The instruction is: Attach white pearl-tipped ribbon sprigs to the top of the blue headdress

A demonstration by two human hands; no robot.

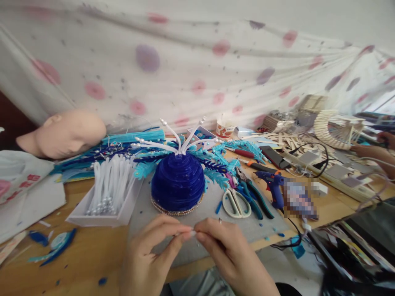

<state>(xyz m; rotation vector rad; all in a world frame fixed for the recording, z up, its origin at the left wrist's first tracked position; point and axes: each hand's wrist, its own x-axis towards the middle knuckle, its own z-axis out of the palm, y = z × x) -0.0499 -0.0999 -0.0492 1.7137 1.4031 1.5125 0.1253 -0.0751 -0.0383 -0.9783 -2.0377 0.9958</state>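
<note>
together, left hand [148, 257] and right hand [230, 250] pinch tiny white piece [193, 233], near blue domed headpiece [178, 185].

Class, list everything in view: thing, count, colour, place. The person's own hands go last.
dome headpiece: one, dark blue, centre of grey mat
tray of stems: one, white, left of dome
mannequin head: one, beige, far left
scissors: one, white handles, right of dome
glue gun: one, blue, right of scissors
paper cup: one, white and red, back centre
spotted cloth: one, white with pink and purple, behind
another person's hand: one, far right
left hand: one, front, pinching small pale piece
right hand: one, front, pinching same piece
</note>
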